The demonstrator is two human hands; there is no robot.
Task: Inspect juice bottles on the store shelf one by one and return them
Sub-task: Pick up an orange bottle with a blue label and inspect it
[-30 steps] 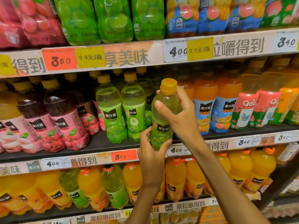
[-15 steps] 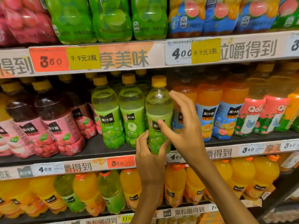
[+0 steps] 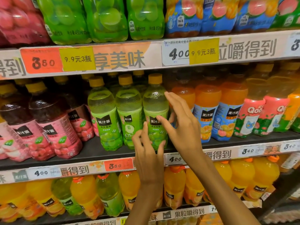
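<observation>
Now the green grape juice bottle (image 3: 155,111) stands upright on the middle shelf (image 3: 90,151), third in its green row, so this one looks returned. My left hand (image 3: 148,158) sits at its 6 o'clock, fingers (image 3: 159,147) loosely spread against the label; my right hand (image 3: 181,125) is at 3 o'clock, fingers spread, gripping nothing. Many bottles remain, I judge. The orange juice bottle (image 3: 207,111) crowds the right side, and the price rail (image 3: 113,59) hangs close above the caps.
</observation>
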